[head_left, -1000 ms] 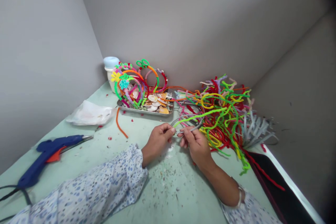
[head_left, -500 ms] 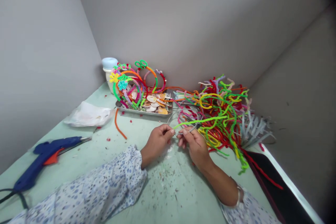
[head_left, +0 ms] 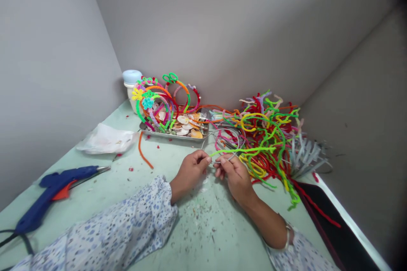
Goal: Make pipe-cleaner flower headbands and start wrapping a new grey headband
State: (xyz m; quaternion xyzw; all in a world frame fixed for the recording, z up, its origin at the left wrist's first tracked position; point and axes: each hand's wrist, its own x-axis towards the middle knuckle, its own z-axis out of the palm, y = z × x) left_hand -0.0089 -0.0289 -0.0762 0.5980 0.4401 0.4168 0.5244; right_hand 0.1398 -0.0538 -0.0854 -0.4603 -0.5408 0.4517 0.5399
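My left hand (head_left: 193, 169) is closed, with the end of a lime-green pipe cleaner (head_left: 241, 150) pinched between thumb and forefinger. The pipe cleaner stretches rightward above my other hand, and its far end overlaps the colourful heap behind. Close beside it, my right hand (head_left: 237, 175) is closed on a thin grey wire hoop (head_left: 239, 137), which loops up and away from the fingers. The fingertips of both hands are a small gap apart. Whether the pipe cleaner's pinched end touches the wire cannot be made out.
A pile of mixed pipe cleaners (head_left: 270, 135) lies at the right by a dark flat object (head_left: 337, 220). Behind, a metal tray (head_left: 171, 136) holds shells and decorated hoops (head_left: 162, 97). At left are a blue glue gun (head_left: 57, 190), a plastic bag (head_left: 106, 139) and a lidded container (head_left: 132, 80).
The free end of the lime-green pipe cleaner has dipped slightly, so it lies flatter. Both hands keep nearly the same place and hold.
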